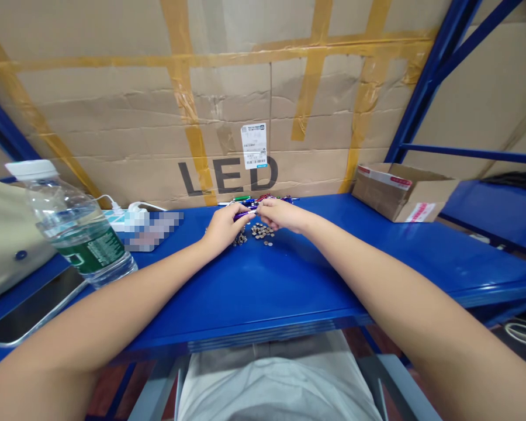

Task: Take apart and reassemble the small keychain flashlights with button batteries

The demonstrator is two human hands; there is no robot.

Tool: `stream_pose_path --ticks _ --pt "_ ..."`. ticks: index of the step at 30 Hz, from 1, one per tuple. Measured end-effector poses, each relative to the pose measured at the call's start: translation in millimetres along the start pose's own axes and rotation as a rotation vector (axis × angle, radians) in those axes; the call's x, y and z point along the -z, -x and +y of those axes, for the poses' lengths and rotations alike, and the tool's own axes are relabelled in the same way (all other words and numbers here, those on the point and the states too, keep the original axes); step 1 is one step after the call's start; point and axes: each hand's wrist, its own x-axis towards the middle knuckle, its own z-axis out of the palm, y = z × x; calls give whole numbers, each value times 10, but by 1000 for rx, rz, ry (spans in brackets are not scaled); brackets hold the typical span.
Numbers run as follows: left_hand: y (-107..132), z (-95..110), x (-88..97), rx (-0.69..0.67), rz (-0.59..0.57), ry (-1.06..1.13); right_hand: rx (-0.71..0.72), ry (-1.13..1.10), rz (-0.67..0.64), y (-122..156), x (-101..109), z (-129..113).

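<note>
A slim, shiny purple pen-like tube lies between the thumb and fingers of my left hand, which is closed on it. At the tube's right end, my right hand has its fingers pinched together; whatever they hold is hidden. Just below the hands, small round silvery discs like button cells lie loose on the blue table. More small shiny metal pieces sit beside my left hand. Behind both hands is a row of coloured pen-like tubes, green, red and blue among them, partly covered by my fingers.
A water bottle stands at the left, near a phone, a beige bag and a power strip with white cables. An open cardboard box is at the right. A large taped carton rises behind the table.
</note>
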Motion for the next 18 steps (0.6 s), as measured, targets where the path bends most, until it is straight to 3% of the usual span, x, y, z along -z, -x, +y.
stream_pose_path --ticks 7,18 --pt "19 -7 39 -30 -108 -196 82 223 23 31 27 -25" --pt "19 16 51 -165 -104 -424 16 268 19 70 37 -84"
